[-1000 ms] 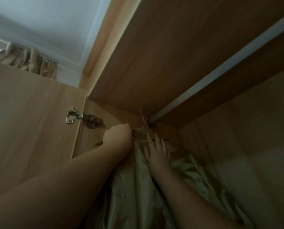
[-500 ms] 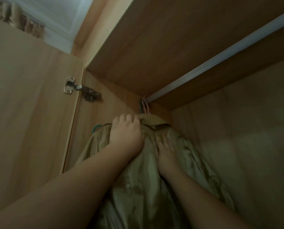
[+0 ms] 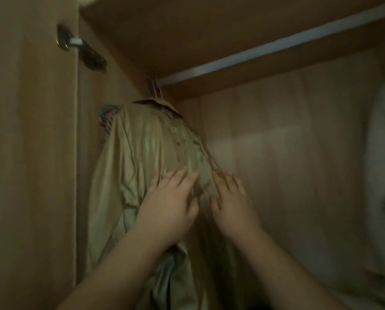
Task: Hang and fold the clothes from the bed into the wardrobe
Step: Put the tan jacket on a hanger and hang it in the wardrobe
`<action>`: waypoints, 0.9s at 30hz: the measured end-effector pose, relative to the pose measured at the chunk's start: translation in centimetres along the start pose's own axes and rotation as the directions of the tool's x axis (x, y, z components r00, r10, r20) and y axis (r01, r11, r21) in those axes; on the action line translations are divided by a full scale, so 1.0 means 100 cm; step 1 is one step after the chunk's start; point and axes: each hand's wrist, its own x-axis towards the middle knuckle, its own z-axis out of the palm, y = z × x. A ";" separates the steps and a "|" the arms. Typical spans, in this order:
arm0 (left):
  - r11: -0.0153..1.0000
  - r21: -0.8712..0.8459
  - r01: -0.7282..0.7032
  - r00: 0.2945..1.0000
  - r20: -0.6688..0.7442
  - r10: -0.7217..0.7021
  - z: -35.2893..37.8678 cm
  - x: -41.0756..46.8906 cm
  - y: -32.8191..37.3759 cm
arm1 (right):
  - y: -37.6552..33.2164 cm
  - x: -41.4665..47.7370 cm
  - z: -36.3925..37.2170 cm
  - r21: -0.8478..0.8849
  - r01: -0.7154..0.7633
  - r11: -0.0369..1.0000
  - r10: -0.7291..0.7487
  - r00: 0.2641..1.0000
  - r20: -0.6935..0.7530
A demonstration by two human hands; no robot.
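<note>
On my feed, the open wardrobe door stood at far left, carrying one hinge. Next came coloured spare hangers, too bunched to count. Then came the one olive shirt, hanging from the single rail with its long axis running straight down. The left hand lay flat on the shirt front, fingers spread and pinching nothing. The right hand lay just beside it, likewise spread, at the shirt's right edge. The cloth lay directly ahead of both palms, with the left hand nearer its middle. I judged that smoothing downward was the step in hand. Something pale hung at far right.
</note>
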 end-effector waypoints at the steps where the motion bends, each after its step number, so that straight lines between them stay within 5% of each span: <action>1: 0.998 -0.055 -0.013 1.000 0.018 0.014 0.000 -0.014 0.008 | -0.003 -0.026 -0.013 -0.034 -0.028 0.999 0.028 1.000 -0.008; 8: 0.868 -0.481 -0.123 0.978 0.092 0.190 0.002 -0.142 0.066 | -0.033 -0.223 -0.087 -0.314 -0.208 0.926 0.229 0.973 0.032; 16: 0.574 -0.808 -0.130 0.888 0.163 0.430 -0.021 -0.288 0.175 | -0.068 -0.426 -0.206 -0.625 -0.419 0.658 0.529 0.848 -0.012; 22: 0.427 -0.895 -0.130 0.747 0.195 0.635 -0.058 -0.409 0.256 | -0.110 -0.582 -0.283 -0.708 -0.576 0.409 0.755 0.649 -0.091; 27: 0.336 -0.934 -0.123 0.531 0.224 0.817 -0.112 -0.521 0.309 | -0.166 -0.711 -0.338 -0.704 -0.680 0.206 0.880 0.443 -0.170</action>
